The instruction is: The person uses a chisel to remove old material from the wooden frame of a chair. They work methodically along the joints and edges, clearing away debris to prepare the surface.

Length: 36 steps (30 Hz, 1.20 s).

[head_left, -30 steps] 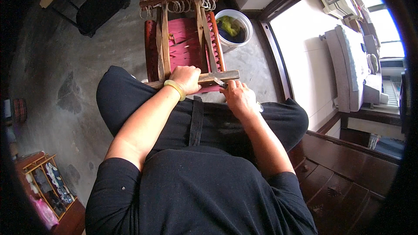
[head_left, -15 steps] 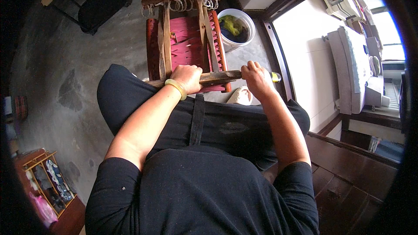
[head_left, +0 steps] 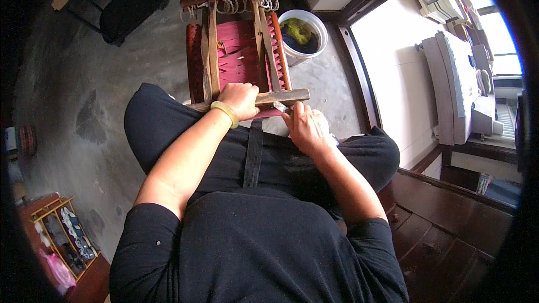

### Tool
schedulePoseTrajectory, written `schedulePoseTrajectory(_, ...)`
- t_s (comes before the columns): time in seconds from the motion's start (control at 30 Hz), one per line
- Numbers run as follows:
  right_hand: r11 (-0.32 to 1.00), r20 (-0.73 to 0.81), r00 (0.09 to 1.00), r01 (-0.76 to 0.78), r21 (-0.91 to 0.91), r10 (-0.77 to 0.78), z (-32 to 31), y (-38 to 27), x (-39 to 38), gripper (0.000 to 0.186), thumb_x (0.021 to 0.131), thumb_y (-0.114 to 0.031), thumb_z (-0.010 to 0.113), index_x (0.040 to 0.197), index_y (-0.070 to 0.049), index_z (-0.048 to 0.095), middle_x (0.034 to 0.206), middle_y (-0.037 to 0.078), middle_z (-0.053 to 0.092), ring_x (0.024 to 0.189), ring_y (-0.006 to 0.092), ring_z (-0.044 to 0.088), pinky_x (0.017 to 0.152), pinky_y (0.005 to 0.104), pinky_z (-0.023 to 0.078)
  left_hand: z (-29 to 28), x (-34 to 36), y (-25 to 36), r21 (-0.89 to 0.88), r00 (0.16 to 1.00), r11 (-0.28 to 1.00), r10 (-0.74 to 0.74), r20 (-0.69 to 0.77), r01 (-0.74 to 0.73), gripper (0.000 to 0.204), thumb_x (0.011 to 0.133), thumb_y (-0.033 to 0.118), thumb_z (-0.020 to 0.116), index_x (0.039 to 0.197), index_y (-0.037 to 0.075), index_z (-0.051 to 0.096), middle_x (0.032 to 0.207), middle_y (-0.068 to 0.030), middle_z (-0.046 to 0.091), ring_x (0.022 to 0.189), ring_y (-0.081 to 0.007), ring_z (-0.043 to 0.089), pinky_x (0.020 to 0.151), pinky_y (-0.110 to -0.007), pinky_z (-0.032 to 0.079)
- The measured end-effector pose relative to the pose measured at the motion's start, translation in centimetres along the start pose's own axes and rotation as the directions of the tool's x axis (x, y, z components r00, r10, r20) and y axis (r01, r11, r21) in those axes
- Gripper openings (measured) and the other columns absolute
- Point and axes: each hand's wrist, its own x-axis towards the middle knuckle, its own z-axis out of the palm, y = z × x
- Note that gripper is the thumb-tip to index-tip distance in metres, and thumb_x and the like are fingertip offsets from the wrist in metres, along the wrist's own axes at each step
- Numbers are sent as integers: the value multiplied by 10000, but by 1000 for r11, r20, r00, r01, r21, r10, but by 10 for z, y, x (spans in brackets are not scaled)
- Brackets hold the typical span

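A wooden frame (head_left: 211, 56) reaches away from my lap, with pale cord loops (head_left: 236, 7) along its far bar. My left hand (head_left: 240, 101), a pale bangle at its wrist, is closed round the frame's near bar (head_left: 293, 96). Just below that bar's right part, my right hand (head_left: 309, 128) grips a hand tool with a short metal blade (head_left: 279, 106). The blade's tip is at the bar's near side; whether it touches cannot be made out. Most of the handle is hidden in my fingers. Under the frame lies a seat of pink woven strips (head_left: 238, 45) with reddish side rails.
A white bucket (head_left: 321, 45) with yellow-green and dark material stands right of the frame. A dark stool (head_left: 132, 17) is at the far left. A doorway frame (head_left: 359, 73) bounds the right side. Shoes fill a rack (head_left: 70, 241) at lower left.
My right hand has moved left and nearer to me, from the bar's right end to below it, bringing the tool's blade into view. My left hand keeps its hold.
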Motion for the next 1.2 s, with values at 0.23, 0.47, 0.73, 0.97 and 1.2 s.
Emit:
schedulePoseTrajectory(0.23, 996, -170, 984, 31, -79, -44, 9, 4, 3, 256, 893, -255, 552, 966, -12, 521, 924, 210, 583, 827, 375, 598, 715, 449, 488, 2, 1, -3, -6, 1000, 1000, 8, -8, -8, 337, 650, 318, 726, 853, 68, 627, 883, -120, 641, 863, -314, 629, 774, -426, 507)
schedulePoseTrajectory(0.47, 980, -650, 750, 195, 47, -118, -60, 7, 11, 318, 840, -46, 582, 1145, -36, 495, 923, 173, 566, 789, 351, 586, 666, 392, 496, 5, 2, -3, -4, 1000, 1000, -5, 12, 5, 328, 660, 316, 702, 865, 70, 632, 886, -121, 642, 866, -315, 629, 782, -428, 506)
schedulePoseTrajectory(0.73, 373, 199, 966, -249, 894, 166, -39, -17, -4, 322, 1017, -276, 317, 1080, -13, 492, 728, 83, 585, 565, 167, 593, 501, 293, 509, -3, 1, 1, -12, 999, 1000, 1, 33, -1, 279, 684, 261, 649, 883, 66, 651, 916, -134, 657, 875, -310, 640, 786, -422, 513)
schedulePoseTrajectory(0.97, 25, 397, 906, -404, 914, 148, 14, 2, -10, 331, 995, -259, 341, 1020, 21, 517, 766, 139, 615, 618, 230, 642, 528, 334, 539, 5, 3, -3, 1, 1000, 1000, -6, 4, 6, 347, 664, 335, 710, 865, 62, 635, 885, -125, 647, 855, -318, 634, 774, -433, 509)
schedulePoseTrajectory(1.2, -39, 368, 902, -369, 929, 226, 22, 13, 3, 298, 983, -237, 348, 959, -2, 530, 741, 121, 593, 562, 231, 607, 507, 341, 516, -4, 1, 1, 4, 999, 1000, -5, 32, 5, 252, 690, 221, 615, 880, 60, 656, 903, -137, 662, 864, -306, 646, 781, -413, 519)
